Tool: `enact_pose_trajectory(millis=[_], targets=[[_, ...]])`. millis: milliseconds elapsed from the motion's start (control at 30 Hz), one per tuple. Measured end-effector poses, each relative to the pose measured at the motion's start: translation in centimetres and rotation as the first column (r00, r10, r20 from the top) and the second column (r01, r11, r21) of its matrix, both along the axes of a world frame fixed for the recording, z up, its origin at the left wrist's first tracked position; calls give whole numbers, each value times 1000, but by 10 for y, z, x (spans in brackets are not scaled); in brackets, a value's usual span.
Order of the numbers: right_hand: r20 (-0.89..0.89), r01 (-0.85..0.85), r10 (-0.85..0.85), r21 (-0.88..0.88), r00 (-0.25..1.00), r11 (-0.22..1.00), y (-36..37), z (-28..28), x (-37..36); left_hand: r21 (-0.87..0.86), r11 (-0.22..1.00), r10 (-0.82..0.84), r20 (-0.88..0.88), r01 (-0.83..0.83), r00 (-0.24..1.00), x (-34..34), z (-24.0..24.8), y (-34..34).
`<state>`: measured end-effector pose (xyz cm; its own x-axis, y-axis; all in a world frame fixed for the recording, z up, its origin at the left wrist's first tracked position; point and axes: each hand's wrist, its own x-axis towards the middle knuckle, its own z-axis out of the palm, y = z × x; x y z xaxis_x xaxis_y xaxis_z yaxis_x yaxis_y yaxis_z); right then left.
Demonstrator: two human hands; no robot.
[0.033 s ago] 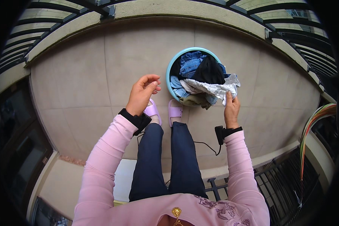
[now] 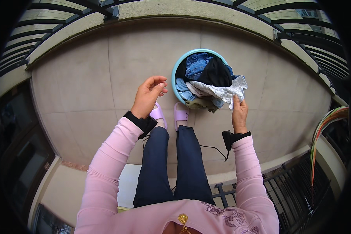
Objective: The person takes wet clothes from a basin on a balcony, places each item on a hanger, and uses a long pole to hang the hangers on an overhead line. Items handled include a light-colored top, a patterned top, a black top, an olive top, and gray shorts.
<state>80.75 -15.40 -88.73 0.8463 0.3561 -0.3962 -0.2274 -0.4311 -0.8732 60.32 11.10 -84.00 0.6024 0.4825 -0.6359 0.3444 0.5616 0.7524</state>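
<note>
A round light-blue basin [image 2: 174,74] stands on the tiled floor just beyond my feet. It is heaped with clothes: blue denim [image 2: 197,65], a black garment [image 2: 216,73] and an olive-green one [image 2: 202,103] near the front. Over the right rim trails a white and grey patterned garment [image 2: 218,91]. My right hand [image 2: 240,116] pinches this garment's right end between thumb and fingers; its other end lies in the pile. Left of the basin, my left hand [image 2: 148,96] hovers with loosely curled fingers, thumb apart, and holds nothing.
Purple slippers [image 2: 181,116] are on my feet, close to the basin. A low wall [image 2: 160,9] with dark railings [image 2: 50,18] curves around the far side. Striped coloured strands [image 2: 318,134] hang at the right. A thin black cable [image 2: 214,150] runs from my right wristband.
</note>
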Motion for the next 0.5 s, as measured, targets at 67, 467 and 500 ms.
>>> enact_pose_trajectory(millis=[67, 467, 500], targets=[[-64, -55, 55, 11, 996, 998, 12, 18, 5, -11, 999, -33, 31, 34, 999, 13, 7, 1], [-211, 102, -143, -193, 967, 976, 0, -130, 37, -17, 959, -282, -7, 281, 959, 73, -89, -45], [-236, -34, -29, -258, 971, 966, -8, -140, 28, -42, 941, -339, -66, 336, 939, 74, -104, -50]])
